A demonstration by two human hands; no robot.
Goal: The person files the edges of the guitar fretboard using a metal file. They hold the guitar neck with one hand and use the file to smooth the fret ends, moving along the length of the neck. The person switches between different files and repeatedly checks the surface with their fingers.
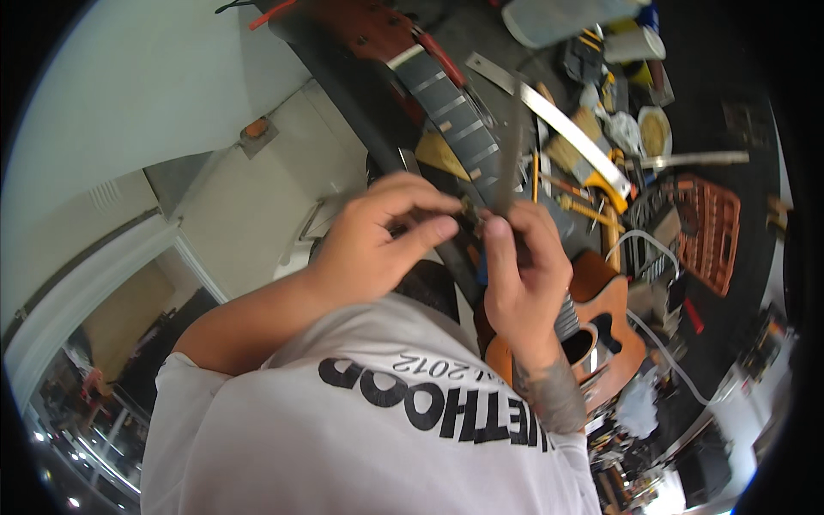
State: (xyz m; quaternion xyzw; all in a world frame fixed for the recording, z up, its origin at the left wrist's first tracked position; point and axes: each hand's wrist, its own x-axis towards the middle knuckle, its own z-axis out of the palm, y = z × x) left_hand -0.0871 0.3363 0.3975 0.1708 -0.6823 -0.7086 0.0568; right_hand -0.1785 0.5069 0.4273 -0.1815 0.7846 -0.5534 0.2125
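Note:
My left hand pinches a small, dark brassy metal piece between thumb and fingertips. Its exact kind is too blurred to make out. Close beside it, my right hand is closed round the lower end of a long, narrow dark metal strip, which points away from me and looks blurred. The fingertips of both hands nearly meet at the small piece. Beneath them lies an acoustic guitar, its fretboard running up to a reddish headstock and its orange-brown body to the right, partly hidden by my right arm.
On the dark bench to the right are a steel ruler, a brush, a yellow clamp and an orange tool tray. A translucent container stands at the far edge. A white cable curves past the guitar.

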